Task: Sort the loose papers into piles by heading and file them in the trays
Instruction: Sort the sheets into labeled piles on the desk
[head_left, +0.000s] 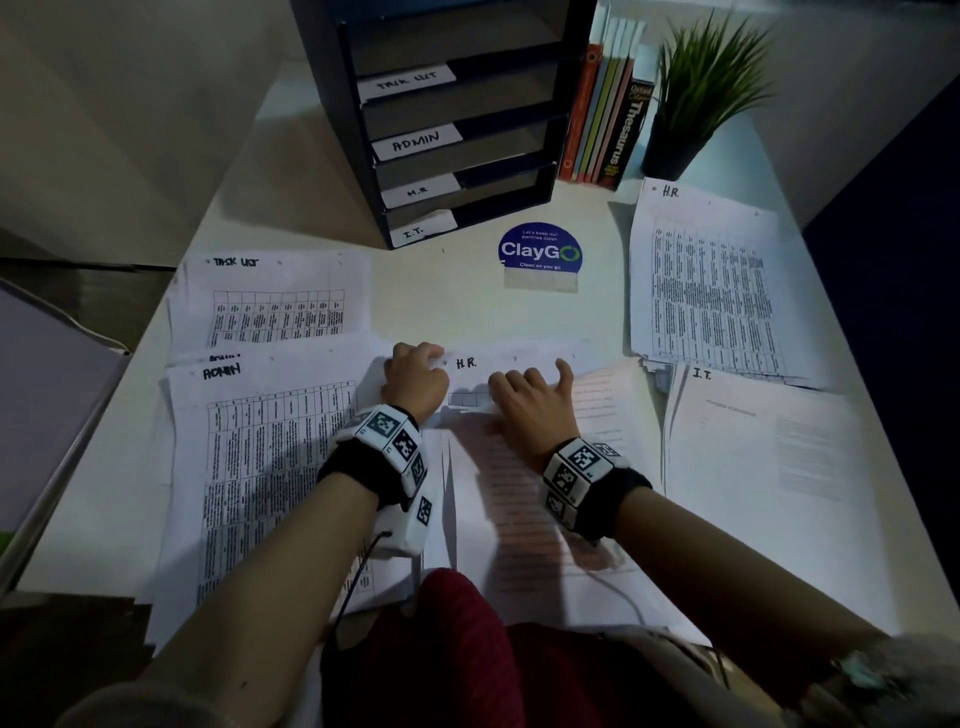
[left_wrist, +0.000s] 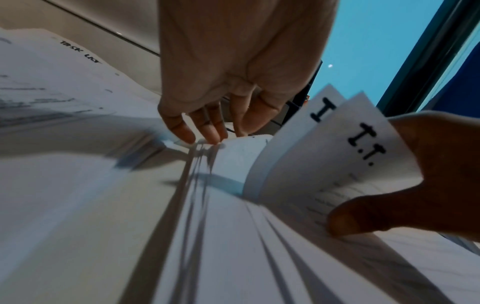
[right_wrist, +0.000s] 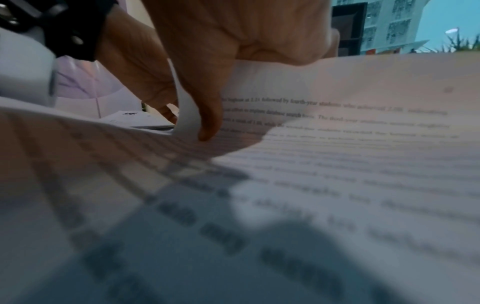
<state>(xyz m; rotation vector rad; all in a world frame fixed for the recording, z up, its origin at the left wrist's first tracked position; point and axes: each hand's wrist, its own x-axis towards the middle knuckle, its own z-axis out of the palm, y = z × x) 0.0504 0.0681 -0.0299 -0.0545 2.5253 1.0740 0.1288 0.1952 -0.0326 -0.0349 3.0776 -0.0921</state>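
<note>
Nearest, the unsorted papers lie mid-desk under both wrists. The left hand curls its fingers on the top-left corner of a sheet headed H.R.; the right hand bends back the sheets above it. Thin, limp and slippery, they are best pinched at a corner. Farther off lie sorted piles, then the trays.
</note>
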